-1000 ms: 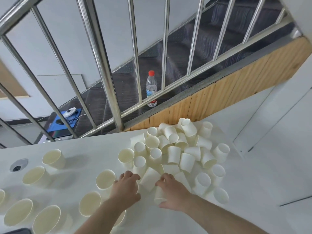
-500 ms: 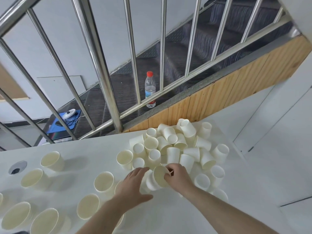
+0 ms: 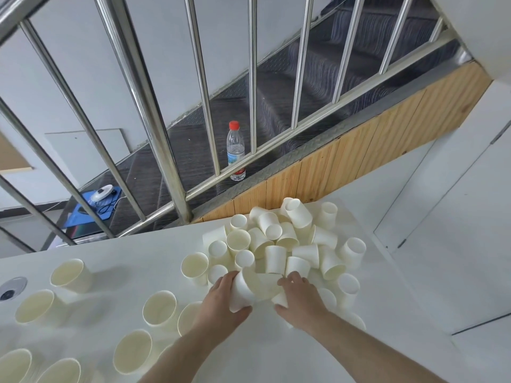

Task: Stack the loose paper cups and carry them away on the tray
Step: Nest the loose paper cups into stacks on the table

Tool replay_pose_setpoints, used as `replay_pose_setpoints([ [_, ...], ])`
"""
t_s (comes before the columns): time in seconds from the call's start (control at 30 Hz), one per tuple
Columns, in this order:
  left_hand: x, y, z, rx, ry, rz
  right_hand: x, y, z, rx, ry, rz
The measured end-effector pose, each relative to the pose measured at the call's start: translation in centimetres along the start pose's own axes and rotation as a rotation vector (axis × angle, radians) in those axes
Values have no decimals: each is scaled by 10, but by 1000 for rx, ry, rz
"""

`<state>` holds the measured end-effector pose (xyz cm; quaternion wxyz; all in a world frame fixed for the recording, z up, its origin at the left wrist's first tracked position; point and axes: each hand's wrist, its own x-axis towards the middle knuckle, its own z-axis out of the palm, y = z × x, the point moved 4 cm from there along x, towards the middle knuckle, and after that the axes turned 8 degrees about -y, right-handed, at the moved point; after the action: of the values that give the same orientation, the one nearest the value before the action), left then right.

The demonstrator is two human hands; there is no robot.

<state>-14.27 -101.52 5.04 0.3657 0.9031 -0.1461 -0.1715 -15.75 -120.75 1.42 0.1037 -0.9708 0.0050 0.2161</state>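
A white table (image 3: 276,352) fills the lower half of the view, its far edge running from nine o'clock up toward one o'clock. Beyond it, from ten to two o'clock, a steel railing (image 3: 154,111) slants before a dark stair, where a water bottle (image 3: 236,150) stands upright. A heap of small paper cups (image 3: 287,244) crowds the table's far side at twelve to one o'clock, most tipped over and touching. Bigger upright cups (image 3: 159,308) stand apart from one another from seven to ten o'clock. Bare tabletop lies open along the near edge at five to six o'clock, between and beside the forearms.

At the heap's near rim the left hand (image 3: 221,302) wraps a single cup (image 3: 241,293), held tilted with its mouth toward the person. The right hand (image 3: 300,301), just beside it, closes on another small cup (image 3: 280,299), mostly hidden under the fingers.

Half a second ago the left hand lay spread and empty on the table while the right held up a cup by its rim; now both hands grip cups.
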Motion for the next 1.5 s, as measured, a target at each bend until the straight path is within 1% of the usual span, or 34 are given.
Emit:
replay_pose_setpoints([
  [0.1,1,-2,6,-28,-26,-17,0,-3,11,-130,-18,-15],
  [0.23,1,-4,10,-96,-43,-72,2,-1,15,-49,-7,9],
  [0.33,3,-9,12,-122,-45,-116,0,3,3,123,25,67],
  [0.47,5,-10,15,-120,-55,-143,-9,13,-30,401,193,89],
  [0.57,8,-7,19,-109,-72,-143,-15,16,-50,648,323,47],
  [0.63,8,-2,23,-95,-84,-127,-21,12,-57,769,365,-8],
  [0.7,9,3,25,-85,-86,-112,-24,4,-55,816,329,-64],
  [0.83,6,11,25,-76,-77,-98,-32,-7,-43,776,209,-120],
  [1.0,-1,16,33,-80,-158,-25,-48,-16,-29,828,57,-163],
  [1.13,-5,21,44,-89,-184,10,-53,-15,-7,913,-74,-165],
  [1.17,-6,21,46,-85,-191,10,-54,-13,-5,931,-63,-171],
  [1.23,-6,18,48,-79,-189,1,-55,-2,-11,964,60,-157],
  [1.27,-6,17,48,-78,-182,-5,-54,8,-12,957,158,-120],
  [1.33,-6,17,49,-73,-176,-15,-50,31,-15,837,377,-26],
  [1.37,-6,17,49,-76,-171,-19,-49,40,-15,758,459,6],
  [1.4,-6,17,49,-82,-167,-29,-46,47,-15,684,504,15],
  [1.43,-5,17,49,-87,-162,-35,-44,51,-15,607,492,26],
  [1.47,-5,16,48,-90,-156,-44,-40,53,-13,505,428,47],
  [1.5,-4,15,48,-91,-156,-50,-36,56,-8,387,321,70],
])
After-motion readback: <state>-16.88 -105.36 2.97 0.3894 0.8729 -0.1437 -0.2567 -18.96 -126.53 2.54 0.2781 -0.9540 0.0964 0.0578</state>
